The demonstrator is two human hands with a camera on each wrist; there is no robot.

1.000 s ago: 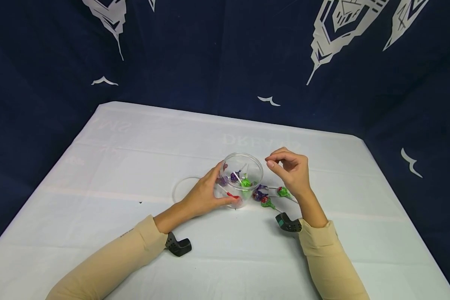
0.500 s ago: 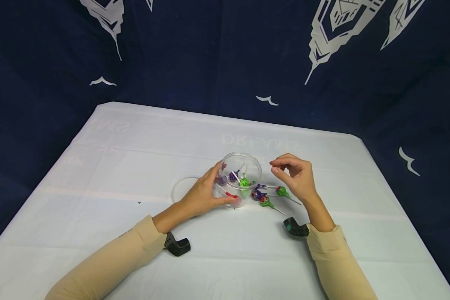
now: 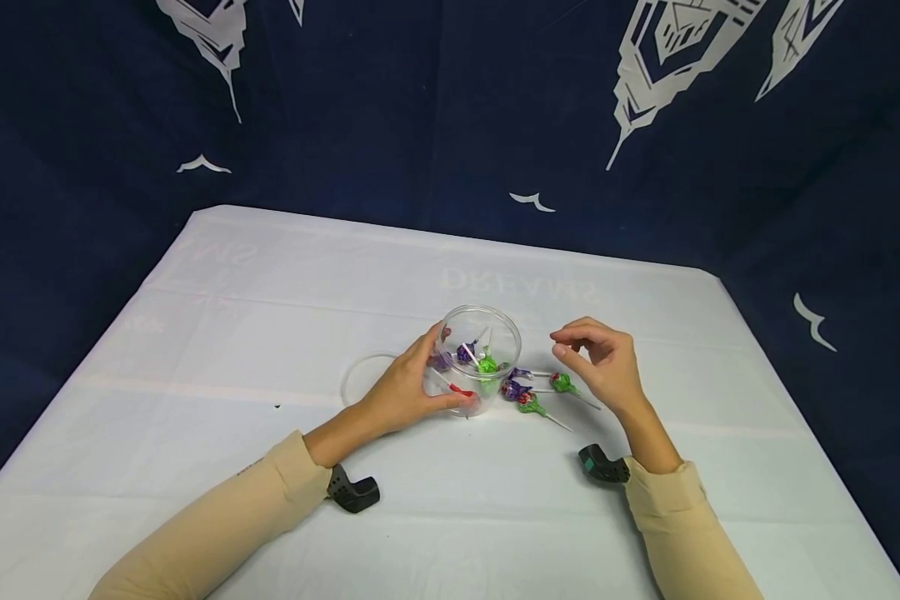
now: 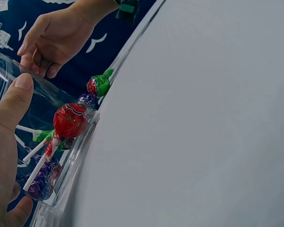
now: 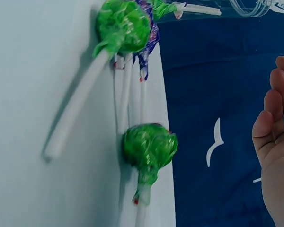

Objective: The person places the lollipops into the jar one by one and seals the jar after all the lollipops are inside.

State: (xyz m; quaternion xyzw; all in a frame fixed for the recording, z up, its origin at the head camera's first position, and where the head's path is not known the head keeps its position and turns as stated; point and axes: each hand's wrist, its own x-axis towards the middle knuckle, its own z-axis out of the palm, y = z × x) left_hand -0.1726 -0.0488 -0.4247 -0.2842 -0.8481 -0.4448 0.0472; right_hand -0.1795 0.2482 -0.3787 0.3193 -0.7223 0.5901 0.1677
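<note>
On the white tabletop (image 3: 270, 517) stands a clear tub (image 3: 504, 346), grasped by the left hand (image 3: 401, 396). The right hand (image 3: 606, 360) hangs nearby, fingers relaxed, holding nothing. Work looks partway: several lollipops (image 3: 487, 364) sit inside; loose lollipops (image 3: 529, 403) lie just outside.

A green lollipop (image 5: 125, 23) lies on the white table (image 5: 61, 85), its stick slanting down and left. A second green lollipop (image 5: 150, 147) sits below it. Purple wrapping (image 5: 155, 37) shows behind the first. At the right edge, before dark blue cloth (image 5: 199, 90), the right hand (image 5: 280, 165) stands apart from them, fingers bent.
</note>
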